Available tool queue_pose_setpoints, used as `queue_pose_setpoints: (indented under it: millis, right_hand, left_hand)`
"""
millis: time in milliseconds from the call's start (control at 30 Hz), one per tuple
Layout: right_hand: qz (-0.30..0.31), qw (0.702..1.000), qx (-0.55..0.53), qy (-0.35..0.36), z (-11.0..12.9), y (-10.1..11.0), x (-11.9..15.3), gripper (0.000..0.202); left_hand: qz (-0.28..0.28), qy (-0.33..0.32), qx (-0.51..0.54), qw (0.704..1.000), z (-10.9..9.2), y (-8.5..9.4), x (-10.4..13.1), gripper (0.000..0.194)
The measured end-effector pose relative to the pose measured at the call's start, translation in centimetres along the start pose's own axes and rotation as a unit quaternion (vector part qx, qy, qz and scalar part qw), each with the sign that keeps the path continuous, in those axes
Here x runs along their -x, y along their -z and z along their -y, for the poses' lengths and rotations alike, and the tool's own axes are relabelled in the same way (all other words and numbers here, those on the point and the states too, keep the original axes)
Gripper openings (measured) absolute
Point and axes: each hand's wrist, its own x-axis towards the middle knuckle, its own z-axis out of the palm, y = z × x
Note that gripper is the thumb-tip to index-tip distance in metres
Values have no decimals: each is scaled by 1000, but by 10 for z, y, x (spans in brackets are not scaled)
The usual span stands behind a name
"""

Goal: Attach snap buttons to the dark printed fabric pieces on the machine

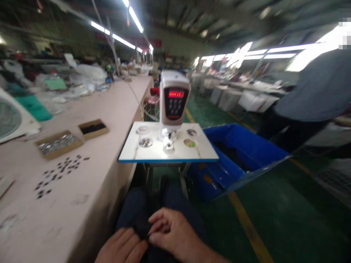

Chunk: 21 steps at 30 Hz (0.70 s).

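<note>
Low over my lap, my left hand (123, 247) has its fingers bent and pressed together on something dark that blends with my trousers. Beside it, my right hand (177, 233) curls its fingers, the thumb meeting a small dark bit near the left fingertips. What either hand grips is too dark to make out. Ahead stands a tabletop press machine (174, 98) with a lit red display and a white work plate (153, 155). Round recesses in the plate hold small parts, among them a cup of dark and light pieces (145, 142).
On the long table (95, 182) at left lie several small black pieces (63, 167), a carton of shiny metal parts (59, 144) and a carton of dark parts (93, 128). A blue bin (263, 155) stands right of the machine. A person (315, 84) stands beyond it.
</note>
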Motion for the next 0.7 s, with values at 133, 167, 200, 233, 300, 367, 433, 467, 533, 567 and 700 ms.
queue_pose_setpoints:
  millis: [133, 167, 200, 233, 300, 367, 433, 467, 533, 567, 700]
  right_hand:
    - [-5, 996, -85, 19, -6, -7, 12, 33]
    - [1, 996, -88, 20, -5, -6, 14, 32]
    - [5, 996, -85, 22, -3, -5, 16, 32]
    - [7, 997, -76, 25, -2, -5, 18, 31]
    - [4, 998, -53, 37, 0, -5, 22, 31]
    - [3, 998, -34, 57, 0, -6, 23, 31]
    - [7, 997, -23, 75, -1, -6, 23, 31]
    - [11, 996, -19, 81, -1, -6, 22, 32]
    - [15, 996, -13, 86, -1, -5, 21, 34]
    - [16, 996, -11, 89, 0, -5, 21, 34]
    - [18, 995, 3, 94, 3, -4, 23, 33]
  left_hand:
    - [61, 30, 21, 997, -19, 21, 27, 34]
    - [64, 35, 23, 997, -21, 25, 27, 32]
    - [65, 38, 24, 997, -22, 28, 26, 29]
    - [66, 41, 25, 997, -23, 30, 26, 28]
    - [65, 41, 22, 997, -24, 33, 25, 24]
    - [62, 39, 18, 997, -25, 34, 26, 22]
    - [57, 36, 16, 998, -26, 36, 26, 20]
    - [57, 36, 16, 998, -26, 37, 26, 20]
    - [57, 35, 13, 998, -26, 40, 24, 20]
    - [58, 36, 10, 998, -26, 41, 23, 20]
    - [49, 34, 5, 998, -26, 45, 22, 19]
